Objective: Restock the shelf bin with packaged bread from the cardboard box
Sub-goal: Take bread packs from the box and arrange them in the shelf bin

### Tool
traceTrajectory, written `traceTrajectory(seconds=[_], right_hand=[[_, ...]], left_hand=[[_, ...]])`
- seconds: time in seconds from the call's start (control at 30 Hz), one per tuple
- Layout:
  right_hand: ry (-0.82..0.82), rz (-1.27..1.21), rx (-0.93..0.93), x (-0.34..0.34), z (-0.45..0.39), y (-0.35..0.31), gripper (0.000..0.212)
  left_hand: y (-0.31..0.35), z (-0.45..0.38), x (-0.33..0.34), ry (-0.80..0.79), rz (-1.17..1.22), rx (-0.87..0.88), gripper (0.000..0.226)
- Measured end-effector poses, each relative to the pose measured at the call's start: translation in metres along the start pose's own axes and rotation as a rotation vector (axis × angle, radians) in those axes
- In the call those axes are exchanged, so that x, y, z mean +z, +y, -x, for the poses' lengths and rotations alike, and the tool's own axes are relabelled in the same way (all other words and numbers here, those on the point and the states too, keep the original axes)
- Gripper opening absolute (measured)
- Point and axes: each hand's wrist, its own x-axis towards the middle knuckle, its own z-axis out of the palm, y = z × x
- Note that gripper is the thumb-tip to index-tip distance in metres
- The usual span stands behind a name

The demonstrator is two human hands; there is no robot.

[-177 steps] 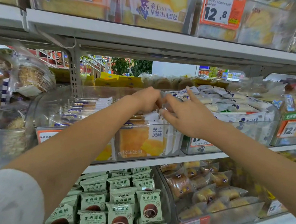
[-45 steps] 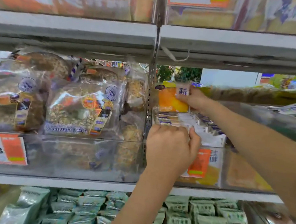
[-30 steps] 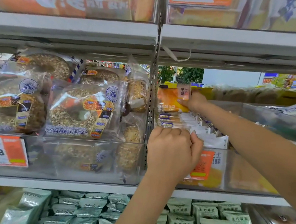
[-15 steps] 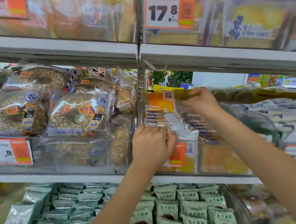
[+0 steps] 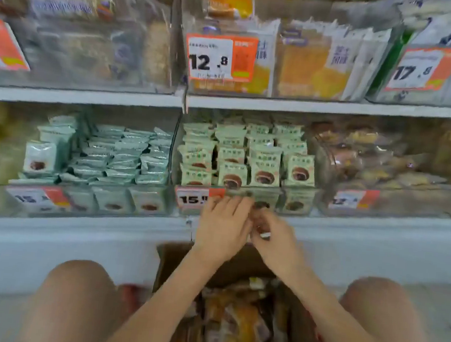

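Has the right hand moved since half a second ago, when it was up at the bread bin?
Yes. The right hand has dropped from the bread bin down to the lower shelf's front edge, beside the left hand above the cardboard box.

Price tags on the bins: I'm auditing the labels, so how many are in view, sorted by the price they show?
12.8 tag: 1
17.8 tag: 1
Tags starting 15: 2
Unreadable tags: 2
Total: 6
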Motion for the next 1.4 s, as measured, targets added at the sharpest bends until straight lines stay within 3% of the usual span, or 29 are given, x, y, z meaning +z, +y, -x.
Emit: traceTrajectory(seconds=[0.17,0.3,0.43,0.5,0.57,0.67,0.7,0.83,0.93,1.13,1.27,1.4], right_hand=[[-0.594,0.253,0.284,0.057,0.03,0.075,0.027],[-0.809,0.331,0.455,0.098,0.051,0.127,0.03],[-1.069,0.613,0.562,0.108,0.066,0.147,0.046],[-1.026,0.573,0.562,0.112,0.062,0.157,0.043],[-0.86,0.538,0.562,0.12,0.064,0.17,0.047],[-0.276,0.614,0.56,0.133,0.082,0.196,0.057],[-0.167,0.694,0.51,0.131,0.088,0.202,0.06],[-0.103,1.083,0.21,0.123,0.079,0.224,0.065],[-0.169,1.141,0.302,0.121,0.057,0.223,0.056],[0.0,0.479,0.792,0.13,0.056,0.215,0.038],[0.014,0.518,0.782,0.12,0.058,0.209,0.026],[0.195,0.427,0.689,0.117,0.07,0.186,0.026]], left_hand=[[0.017,0.132,0.034,-0.7,0.147,-0.506,0.025],[0.022,0.209,0.039,-0.891,0.207,-0.746,0.026],[0.019,0.219,0.043,-0.964,0.308,-0.945,0.033],[0.015,0.226,0.048,-0.954,0.333,-1.045,0.018],[0.013,0.237,0.05,-0.942,0.339,-1.157,0.012],[0.012,0.249,0.054,-0.957,0.344,-1.195,0.021],[0.014,0.249,0.054,-0.972,0.334,-1.178,0.02],[0.02,0.251,0.057,-1.026,0.314,-1.068,0.015],[0.021,0.251,0.058,-1.067,0.288,-1.017,0.017],[0.021,0.249,0.06,-1.06,0.303,-1.016,0.014],[0.024,0.251,0.062,-1.036,0.415,-1.065,0.009],[0.025,0.25,0.067,-0.876,0.768,-1.378,0.009]])
